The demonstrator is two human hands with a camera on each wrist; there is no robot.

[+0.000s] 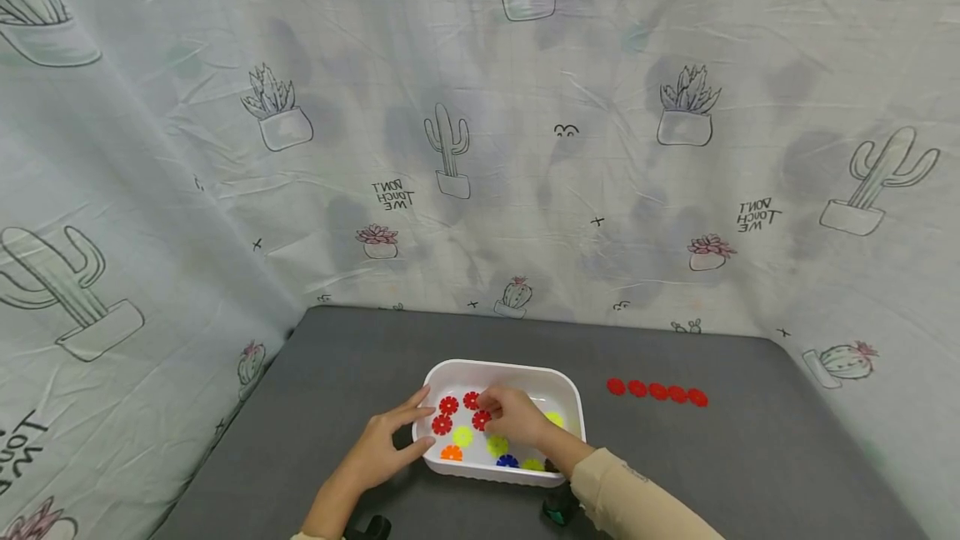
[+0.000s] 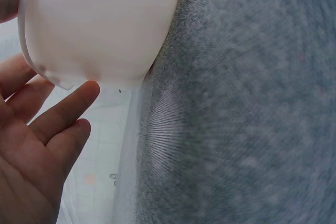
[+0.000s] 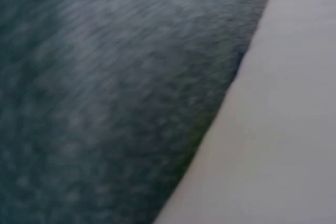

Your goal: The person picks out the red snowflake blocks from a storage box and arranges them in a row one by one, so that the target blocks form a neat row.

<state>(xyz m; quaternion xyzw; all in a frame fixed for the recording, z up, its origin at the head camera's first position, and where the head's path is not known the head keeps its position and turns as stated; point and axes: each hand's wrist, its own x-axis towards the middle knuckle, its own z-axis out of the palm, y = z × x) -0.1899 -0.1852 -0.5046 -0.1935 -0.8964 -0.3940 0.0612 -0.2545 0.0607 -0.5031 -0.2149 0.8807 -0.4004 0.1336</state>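
A white plastic tray [image 1: 491,372] holds notched plastic discs. Among them are several red discs [image 1: 448,405], yellow-green discs [image 1: 462,437], an orange disc [image 1: 452,453] and a blue disc [image 1: 507,461]. At the tray's left end, my left hand [image 1: 382,444] rests fingers and thumb on the rim. The left wrist view shows two extended fingers [image 2: 68,111] beside the tray's outer wall [image 2: 105,30]. My right hand [image 1: 517,417] reaches over the tray, bent fingertips right at a red disc [image 1: 481,421]. I cannot tell whether they pinch it. The right wrist view shows mostly a pale sleeve [image 3: 273,119].
Right of the tray, several red discs [image 1: 658,391] lie in a slanting row on the grey table [image 1: 360,357]. A dark object [image 1: 558,507] shows below the right wrist. Cactus-printed white curtains [image 1: 480,257] enclose the table's back and sides.
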